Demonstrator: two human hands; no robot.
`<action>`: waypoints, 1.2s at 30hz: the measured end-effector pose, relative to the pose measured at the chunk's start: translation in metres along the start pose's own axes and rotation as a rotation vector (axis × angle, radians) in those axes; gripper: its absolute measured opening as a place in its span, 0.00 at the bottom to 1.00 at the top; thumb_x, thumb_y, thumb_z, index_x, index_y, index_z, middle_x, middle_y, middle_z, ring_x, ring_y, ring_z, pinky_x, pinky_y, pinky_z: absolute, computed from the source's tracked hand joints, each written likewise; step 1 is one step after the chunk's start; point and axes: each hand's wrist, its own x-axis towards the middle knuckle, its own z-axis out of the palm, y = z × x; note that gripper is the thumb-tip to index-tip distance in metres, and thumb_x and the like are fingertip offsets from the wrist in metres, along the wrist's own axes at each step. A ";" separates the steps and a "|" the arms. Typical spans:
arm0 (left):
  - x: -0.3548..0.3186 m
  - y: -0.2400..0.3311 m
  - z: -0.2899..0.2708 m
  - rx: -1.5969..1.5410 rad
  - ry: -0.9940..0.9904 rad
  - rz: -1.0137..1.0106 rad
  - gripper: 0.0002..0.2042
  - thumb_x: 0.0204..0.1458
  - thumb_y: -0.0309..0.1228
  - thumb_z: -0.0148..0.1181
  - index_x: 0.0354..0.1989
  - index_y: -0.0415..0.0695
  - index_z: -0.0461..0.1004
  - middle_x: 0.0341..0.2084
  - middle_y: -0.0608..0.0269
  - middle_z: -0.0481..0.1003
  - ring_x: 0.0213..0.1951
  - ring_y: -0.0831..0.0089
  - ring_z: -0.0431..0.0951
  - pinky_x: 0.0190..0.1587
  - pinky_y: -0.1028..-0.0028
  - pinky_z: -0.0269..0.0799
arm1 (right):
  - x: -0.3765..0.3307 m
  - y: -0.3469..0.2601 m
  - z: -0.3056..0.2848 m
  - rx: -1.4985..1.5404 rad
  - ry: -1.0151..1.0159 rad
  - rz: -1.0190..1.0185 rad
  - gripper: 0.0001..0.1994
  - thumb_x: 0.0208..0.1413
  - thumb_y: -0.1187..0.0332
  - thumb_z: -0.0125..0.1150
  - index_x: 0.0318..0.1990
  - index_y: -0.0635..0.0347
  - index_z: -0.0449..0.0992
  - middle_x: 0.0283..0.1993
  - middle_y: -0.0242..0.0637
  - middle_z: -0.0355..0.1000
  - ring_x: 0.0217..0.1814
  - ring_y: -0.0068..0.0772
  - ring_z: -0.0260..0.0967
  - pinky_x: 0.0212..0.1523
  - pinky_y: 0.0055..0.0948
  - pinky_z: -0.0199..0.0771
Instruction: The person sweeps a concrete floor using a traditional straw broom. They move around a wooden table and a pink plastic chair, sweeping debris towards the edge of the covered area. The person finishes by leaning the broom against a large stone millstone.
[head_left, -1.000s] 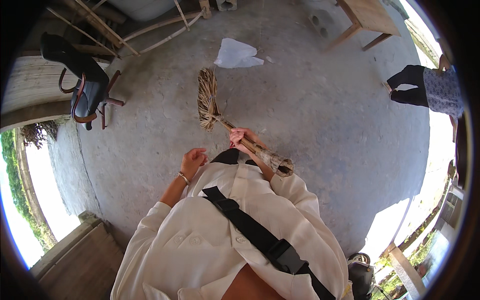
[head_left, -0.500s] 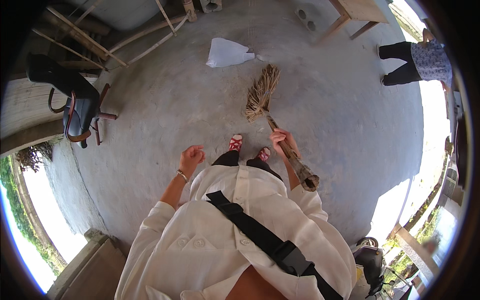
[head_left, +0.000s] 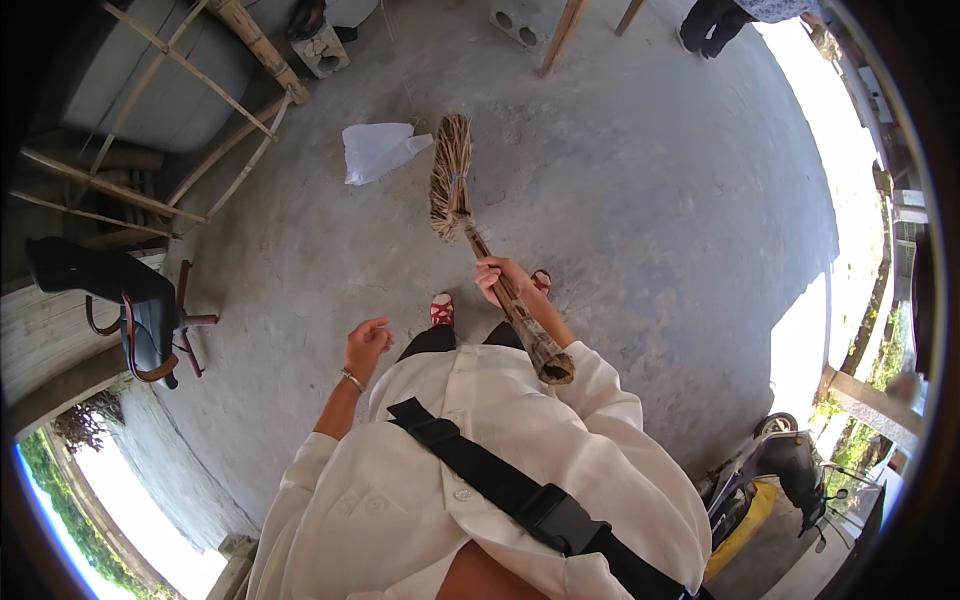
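Note:
My right hand (head_left: 503, 277) grips the thick bamboo handle of a straw broom (head_left: 452, 180). The bristle head rests on the grey concrete floor (head_left: 640, 200) ahead of my feet in red shoes (head_left: 441, 309). A crumpled white plastic bag (head_left: 372, 151) lies on the floor just left of the bristles. My left hand (head_left: 366, 346), with a bracelet at the wrist, hangs free at my side with fingers loosely curled and nothing in it.
A black chair (head_left: 120, 305) stands at the left. Bamboo poles (head_left: 170, 130) lean at the upper left beside concrete blocks (head_left: 322, 50). Wooden legs (head_left: 560, 35) and another person's legs (head_left: 715, 20) are at the top. A scooter (head_left: 780, 480) is parked at the lower right.
The broom head has swung from the right toward the left, close to the white bag. My view has shifted, bringing the bag and chair nearer.

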 end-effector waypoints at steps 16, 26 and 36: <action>0.024 0.022 0.176 0.318 -0.008 0.259 0.12 0.44 0.30 0.54 0.38 0.43 0.69 0.30 0.62 0.71 0.34 0.72 0.71 0.38 0.73 0.67 | -0.213 -0.207 -0.010 0.138 -0.079 -0.323 0.07 0.50 0.78 0.40 0.21 0.62 0.54 0.17 0.32 0.55 0.14 0.22 0.55 0.14 0.19 0.64; -0.028 0.221 0.340 -0.384 -0.559 -0.380 0.17 0.50 0.36 0.49 0.47 0.43 0.60 0.40 0.57 0.65 0.46 0.66 0.66 0.44 0.65 0.67 | -0.163 -0.189 0.035 -0.435 0.487 -0.780 0.06 0.47 0.78 0.41 0.20 0.67 0.59 0.15 0.42 0.58 0.15 0.39 0.59 0.16 0.33 0.64; -0.035 0.283 0.382 -0.497 -0.524 -0.616 0.05 0.47 0.24 0.48 0.23 0.38 0.62 0.18 0.66 0.62 0.20 0.82 0.62 0.24 0.84 0.64 | -0.105 -0.145 0.068 -0.043 0.223 -0.528 0.03 0.49 0.78 0.39 0.25 0.67 0.58 0.17 0.38 0.57 0.14 0.30 0.56 0.15 0.30 0.64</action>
